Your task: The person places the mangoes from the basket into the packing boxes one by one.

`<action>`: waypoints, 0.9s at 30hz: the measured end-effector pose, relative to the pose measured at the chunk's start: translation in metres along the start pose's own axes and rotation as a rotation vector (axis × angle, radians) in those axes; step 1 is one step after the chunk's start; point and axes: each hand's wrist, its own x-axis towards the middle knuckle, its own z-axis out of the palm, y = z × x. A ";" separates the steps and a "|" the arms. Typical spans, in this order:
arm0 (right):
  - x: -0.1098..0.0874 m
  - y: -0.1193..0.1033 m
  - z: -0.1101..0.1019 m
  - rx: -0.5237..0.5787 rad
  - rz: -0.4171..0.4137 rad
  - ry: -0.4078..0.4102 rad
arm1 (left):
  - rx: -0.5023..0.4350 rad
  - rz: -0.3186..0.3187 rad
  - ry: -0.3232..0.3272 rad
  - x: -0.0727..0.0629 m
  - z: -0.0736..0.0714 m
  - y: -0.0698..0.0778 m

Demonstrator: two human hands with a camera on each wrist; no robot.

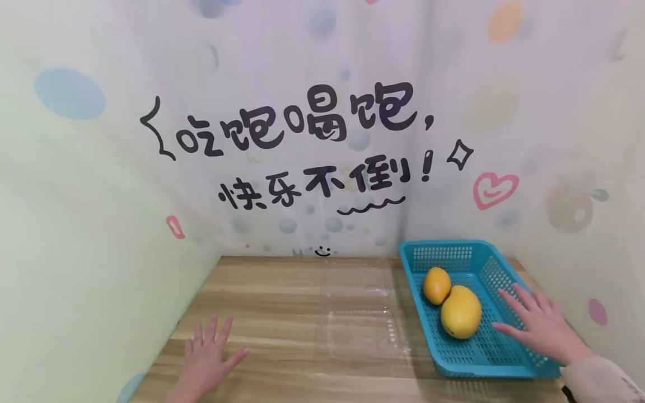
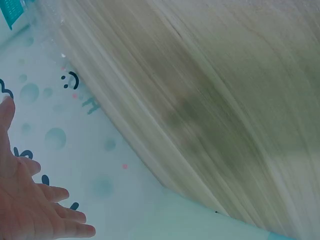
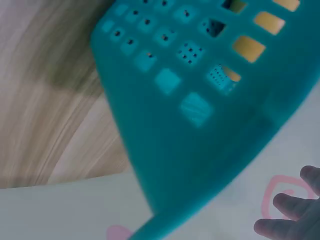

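My left hand (image 1: 204, 355) is spread over the front left of the wooden table, fingers straight and holding nothing; the left wrist view shows its palm side at the lower left. My right hand (image 1: 541, 324) reaches over the right side of a blue plastic basket (image 1: 504, 366), thumb and fingers apart. Inside the basket lie a small orange-yellow mango (image 1: 436, 285) and a bigger yellow mango (image 1: 461, 312), side by side, left of the right hand. Left of the basket an open clear plastic box (image 1: 360, 336) lies on the table. The basket's wall (image 3: 200, 145) fills much of the right wrist view.
A white printed curtain (image 1: 302, 56) with dark lettering hangs behind the wooden table (image 1: 272, 336). Pale walls close in its left and right sides. The basket stands near the right edge of the table.
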 end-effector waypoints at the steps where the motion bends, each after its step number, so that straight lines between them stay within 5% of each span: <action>1: 0.002 -0.001 0.000 0.004 -0.004 0.004 | 0.000 0.001 0.004 0.000 0.001 0.000; 10: 0.038 -0.014 -0.018 0.016 -0.026 -0.019 | -0.041 0.056 0.026 0.013 0.013 0.016; 18: 0.081 -0.014 -0.023 0.155 0.118 -0.156 | -0.140 0.135 -0.044 0.028 0.030 0.065; 27: 0.106 -0.013 0.004 0.224 0.233 -0.315 | -0.237 0.174 -0.120 0.032 0.051 0.102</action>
